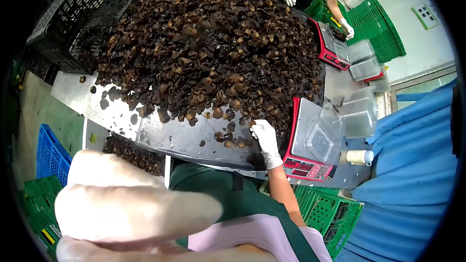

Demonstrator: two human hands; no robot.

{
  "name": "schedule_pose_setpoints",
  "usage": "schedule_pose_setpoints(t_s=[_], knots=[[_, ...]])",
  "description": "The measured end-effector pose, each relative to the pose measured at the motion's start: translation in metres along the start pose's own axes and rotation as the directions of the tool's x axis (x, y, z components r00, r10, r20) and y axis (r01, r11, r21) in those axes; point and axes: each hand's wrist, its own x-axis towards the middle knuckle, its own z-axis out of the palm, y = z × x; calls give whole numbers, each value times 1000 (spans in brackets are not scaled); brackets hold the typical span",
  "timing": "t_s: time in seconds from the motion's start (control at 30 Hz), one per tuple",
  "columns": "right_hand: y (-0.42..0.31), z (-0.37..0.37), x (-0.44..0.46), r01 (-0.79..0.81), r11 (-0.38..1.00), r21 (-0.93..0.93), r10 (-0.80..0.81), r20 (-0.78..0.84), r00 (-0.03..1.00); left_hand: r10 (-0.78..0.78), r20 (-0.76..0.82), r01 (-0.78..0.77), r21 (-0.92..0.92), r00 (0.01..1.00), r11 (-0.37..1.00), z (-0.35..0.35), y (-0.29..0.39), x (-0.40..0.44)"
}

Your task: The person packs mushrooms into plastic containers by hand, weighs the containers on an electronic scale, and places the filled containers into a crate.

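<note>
A large heap of dark brown wood ear mushrooms (pixel 208 43) covers much of the metal table (pixel 179 138). My right hand (pixel 265 138), in a white glove, is at the heap's near edge, left of a red scale (pixel 310 140). Its fingers are pinched, with a small brown wood ear piece (pixel 252 123) at the tips. Several loose pieces (pixel 230 140) lie just left of it. Very close to the camera, my left hand (pixel 126 204), also gloved, fills the lower left, large and blurred. How its fingers close is unclear, and nothing shows in it.
A clear plastic box (pixel 320 138) rests on the scale, with stacked boxes (pixel 359 111) beside it. A white jar (pixel 359 157) stands nearby. Across the table, a co-worker's gloved hand (pixel 346 29) is at another scale (pixel 332 51). A black crate (pixel 82 14) stands at left.
</note>
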Motion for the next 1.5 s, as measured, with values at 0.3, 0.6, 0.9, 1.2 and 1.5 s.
schedule_pose_setpoints(t_s=[0.3,0.6,0.9,1.2,1.5], knots=[[-31,91,-76,520,735,-435,-105,684,722,177,-162,-211,-218,971,953,-10,1,-7],[2,-14,-82,127,270,-954,8,134,991,318,-181,-364,-554,930,749,-40,10,15],[7,-14,-37,305,528,-792,-189,240,952,307,-151,-341,-454,940,823,5,2,10],[23,-5,45,261,88,-961,-231,235,944,303,-116,-324,-364,946,873,26,2,7],[12,-4,61,254,456,-853,-407,54,912,287,-98,-302,-215,953,929,35,-7,-9]])
